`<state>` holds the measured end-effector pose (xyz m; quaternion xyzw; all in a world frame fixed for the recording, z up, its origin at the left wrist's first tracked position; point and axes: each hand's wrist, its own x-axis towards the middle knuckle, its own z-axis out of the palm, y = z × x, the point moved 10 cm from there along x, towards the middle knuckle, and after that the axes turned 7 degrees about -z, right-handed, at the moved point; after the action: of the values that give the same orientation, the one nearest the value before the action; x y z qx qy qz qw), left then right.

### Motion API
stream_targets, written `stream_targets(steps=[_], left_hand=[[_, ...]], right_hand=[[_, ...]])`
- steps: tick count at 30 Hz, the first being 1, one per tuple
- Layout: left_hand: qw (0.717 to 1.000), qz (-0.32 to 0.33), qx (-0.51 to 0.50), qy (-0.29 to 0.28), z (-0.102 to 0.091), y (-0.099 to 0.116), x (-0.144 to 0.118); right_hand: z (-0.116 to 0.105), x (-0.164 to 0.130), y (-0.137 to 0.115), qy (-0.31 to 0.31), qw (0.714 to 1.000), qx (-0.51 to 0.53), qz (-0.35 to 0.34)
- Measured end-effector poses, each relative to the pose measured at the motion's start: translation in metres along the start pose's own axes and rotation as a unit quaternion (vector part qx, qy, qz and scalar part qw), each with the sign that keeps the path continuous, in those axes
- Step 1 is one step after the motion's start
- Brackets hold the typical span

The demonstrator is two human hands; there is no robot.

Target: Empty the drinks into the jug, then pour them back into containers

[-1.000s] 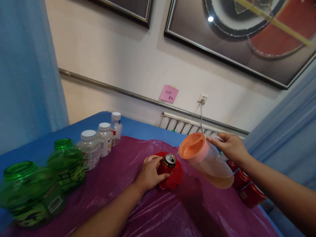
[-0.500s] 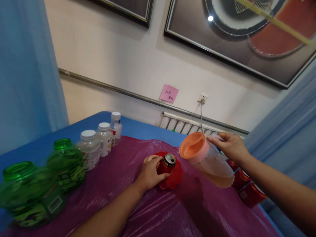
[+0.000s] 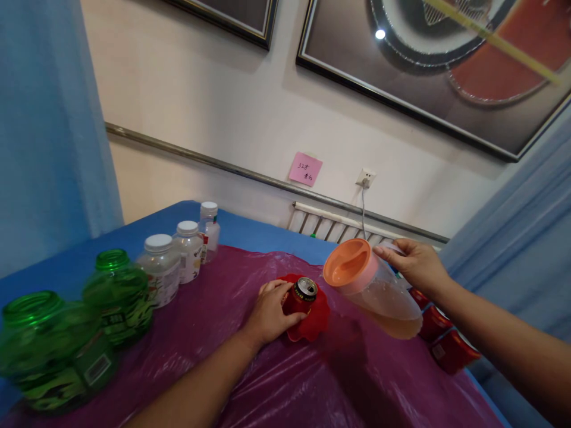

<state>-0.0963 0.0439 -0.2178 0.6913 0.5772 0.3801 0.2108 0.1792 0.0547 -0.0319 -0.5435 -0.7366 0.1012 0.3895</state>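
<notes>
My left hand [image 3: 270, 315] is wrapped round an opened red drink can [image 3: 298, 300], which stands upright on a red scallop-edged dish [image 3: 317, 318]. To its right, my right hand [image 3: 417, 261] grips the handle of a clear plastic pitcher [image 3: 388, 303] with an orange lid [image 3: 350, 264]. The pitcher is tilted toward the can, and brownish liquid lies along its lower side. No stream of liquid shows between the lid and the can. The lid is apart from the can, a little above and to the right of it.
Two green plastic jars [image 3: 118, 297] and several white-capped clear bottles [image 3: 190, 252] line the left side. More red cans [image 3: 452, 351] stand at the right, partly behind my right arm. Purple plastic sheeting [image 3: 214, 345] covers the blue table [image 3: 254, 229]. A radiator [image 3: 330, 229] is behind.
Almost nothing differs. Both hands, the can and the tilted pitcher keep the same positions, with only a very slight shift of the view.
</notes>
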Motion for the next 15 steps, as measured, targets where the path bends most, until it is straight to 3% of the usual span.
stream_targets(steps=[15], left_hand=[[1.000, 0.000, 0.003, 0.002, 0.0000, -0.0006, 0.0002]], right_hand=[[-0.0026, -0.0002, 0.0043, 0.005, 1.000, -0.013, 0.002]])
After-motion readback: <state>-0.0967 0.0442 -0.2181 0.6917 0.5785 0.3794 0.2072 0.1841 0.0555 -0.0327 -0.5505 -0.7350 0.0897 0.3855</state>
